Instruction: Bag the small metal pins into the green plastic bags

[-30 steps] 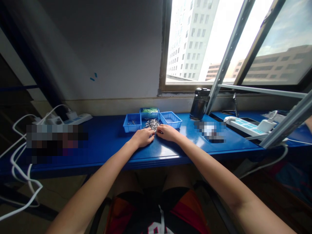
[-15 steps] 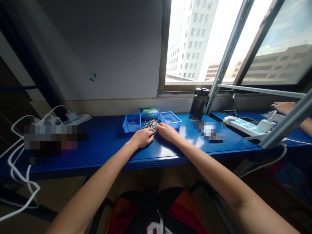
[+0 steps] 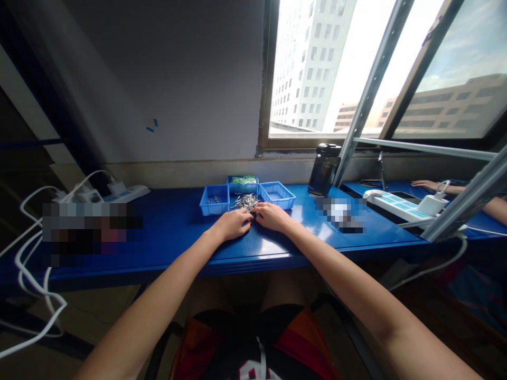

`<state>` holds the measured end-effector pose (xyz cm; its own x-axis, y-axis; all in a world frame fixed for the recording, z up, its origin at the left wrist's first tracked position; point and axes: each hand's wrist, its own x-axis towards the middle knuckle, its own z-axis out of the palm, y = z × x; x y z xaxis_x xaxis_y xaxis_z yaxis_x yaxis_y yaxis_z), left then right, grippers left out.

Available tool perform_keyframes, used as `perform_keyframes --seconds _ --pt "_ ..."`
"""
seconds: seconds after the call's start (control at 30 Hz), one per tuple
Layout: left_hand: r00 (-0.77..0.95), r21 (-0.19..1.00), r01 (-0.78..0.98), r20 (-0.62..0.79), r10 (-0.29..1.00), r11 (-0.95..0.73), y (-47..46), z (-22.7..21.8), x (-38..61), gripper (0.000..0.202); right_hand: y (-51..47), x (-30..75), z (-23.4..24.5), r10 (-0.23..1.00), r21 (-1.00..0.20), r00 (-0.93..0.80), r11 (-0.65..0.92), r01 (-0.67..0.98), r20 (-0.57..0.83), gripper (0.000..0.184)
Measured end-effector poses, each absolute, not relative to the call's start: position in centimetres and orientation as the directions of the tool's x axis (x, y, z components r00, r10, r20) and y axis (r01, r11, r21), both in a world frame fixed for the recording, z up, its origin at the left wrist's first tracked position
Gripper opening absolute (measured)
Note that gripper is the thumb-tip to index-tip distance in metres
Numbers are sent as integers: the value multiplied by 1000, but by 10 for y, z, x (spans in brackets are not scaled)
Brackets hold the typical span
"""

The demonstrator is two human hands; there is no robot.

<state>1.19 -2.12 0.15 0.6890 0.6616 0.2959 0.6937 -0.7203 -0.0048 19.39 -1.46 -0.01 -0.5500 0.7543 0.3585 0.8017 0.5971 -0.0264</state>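
My left hand point(image 3: 231, 224) and my right hand point(image 3: 271, 215) rest on the blue table point(image 3: 174, 232), fingertips meeting just below a pile of small metal pins point(image 3: 246, 200). Both hands have curled, pinched fingers. What they pinch is too small to make out. Behind the pile stand three blue trays: a left tray point(image 3: 215, 199) with a few pins, a back tray point(image 3: 243, 183) with green pieces, and a right tray point(image 3: 277, 193).
A dark bottle point(image 3: 324, 169) stands by the window. White power strips lie at the left point(image 3: 119, 192) and right point(image 3: 398, 203), with white cables point(image 3: 31, 264) hanging left. Another person's hand point(image 3: 425, 185) rests on the far right table. Slanted metal rails point(image 3: 368, 89) cross the right side.
My right hand has drawn back slightly from the pin pile toward my left hand. The other person's hand at the far right has moved lower and leftward along the table.
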Motion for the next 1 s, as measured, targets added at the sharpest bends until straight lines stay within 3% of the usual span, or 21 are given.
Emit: perform_keyframes --seconds 0.4,1.0 --pt "676 44 691 314 667 -722 -11 -2 10 25 -14 195 4 808 -46 -513 547 836 291 30" --pt "651 -46 737 314 691 -674 -14 -1 11 30 -10 192 -3 787 -26 -501 545 838 359 17"
